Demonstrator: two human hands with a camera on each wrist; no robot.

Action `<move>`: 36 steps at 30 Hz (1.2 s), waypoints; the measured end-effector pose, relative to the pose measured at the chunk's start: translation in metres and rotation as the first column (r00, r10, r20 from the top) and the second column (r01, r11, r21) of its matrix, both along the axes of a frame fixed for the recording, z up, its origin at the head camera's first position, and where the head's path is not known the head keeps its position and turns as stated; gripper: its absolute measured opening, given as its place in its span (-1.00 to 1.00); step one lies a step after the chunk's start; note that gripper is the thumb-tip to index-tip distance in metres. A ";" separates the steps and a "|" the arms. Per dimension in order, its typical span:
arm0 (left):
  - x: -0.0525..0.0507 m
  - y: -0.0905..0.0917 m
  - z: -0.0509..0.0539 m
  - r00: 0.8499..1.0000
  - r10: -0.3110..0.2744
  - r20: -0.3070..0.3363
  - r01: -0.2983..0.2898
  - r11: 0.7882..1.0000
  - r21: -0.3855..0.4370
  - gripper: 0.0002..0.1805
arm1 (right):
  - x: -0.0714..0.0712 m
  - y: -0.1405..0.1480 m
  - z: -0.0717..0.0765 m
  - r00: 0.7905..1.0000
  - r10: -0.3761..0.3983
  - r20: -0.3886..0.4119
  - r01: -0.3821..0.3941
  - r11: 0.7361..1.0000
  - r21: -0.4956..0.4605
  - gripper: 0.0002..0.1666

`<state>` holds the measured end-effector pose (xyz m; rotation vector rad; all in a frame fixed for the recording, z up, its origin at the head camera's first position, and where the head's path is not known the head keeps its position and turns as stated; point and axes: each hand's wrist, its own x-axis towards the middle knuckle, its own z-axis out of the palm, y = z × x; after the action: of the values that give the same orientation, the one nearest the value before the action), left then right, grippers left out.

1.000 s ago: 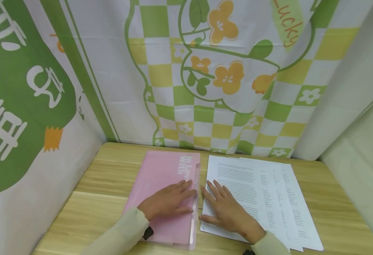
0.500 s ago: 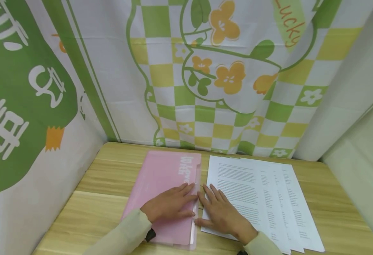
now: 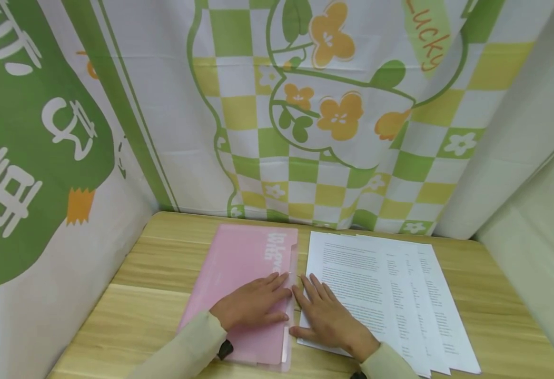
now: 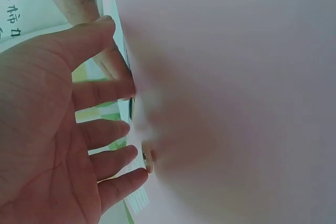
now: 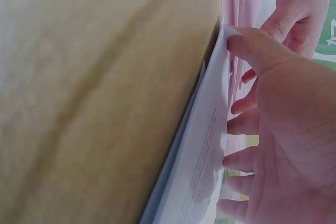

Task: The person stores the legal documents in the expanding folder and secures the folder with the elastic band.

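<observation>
Lying straight-fingered, the left hand (image 3: 255, 303) is resting on the pink folder (image 3: 241, 263). The right hand (image 3: 332, 320), fingers extended, is lying across the left edge of the printed sheets (image 3: 391, 295), having just shifted toward the folder. Neither is gripping anything; work is seemingly centring between folder and sheets. Beyond the worktop (image 3: 135, 310), patterned cloth (image 3: 317, 168) is hanging.
</observation>
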<state>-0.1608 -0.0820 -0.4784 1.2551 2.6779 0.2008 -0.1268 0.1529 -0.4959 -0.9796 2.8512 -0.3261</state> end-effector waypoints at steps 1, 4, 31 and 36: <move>0.000 0.000 0.000 1.000 0.003 -0.001 -0.003 1.000 -0.001 -0.35 | 0.000 0.000 0.000 1.000 0.000 0.002 0.000 1.000 -0.001 0.07; 0.000 0.001 0.000 1.000 0.012 0.005 -0.012 1.000 0.004 -0.35 | 0.000 0.000 0.000 1.000 0.000 0.003 0.000 1.000 0.000 0.08; 0.003 0.007 0.000 1.000 0.020 -0.002 -0.020 1.000 0.003 -0.44 | 0.000 0.002 -0.002 1.000 -0.003 0.013 0.003 1.000 -0.016 0.07; 0.007 0.006 0.003 1.000 0.027 -0.006 -0.027 1.000 0.015 -0.49 | 0.000 0.001 -0.002 1.000 -0.001 0.021 0.001 1.000 -0.019 0.08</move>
<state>-0.1538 -0.0760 -0.4753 1.2261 2.7053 0.2217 -0.1272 0.1541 -0.4976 -0.9721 2.8355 -0.3622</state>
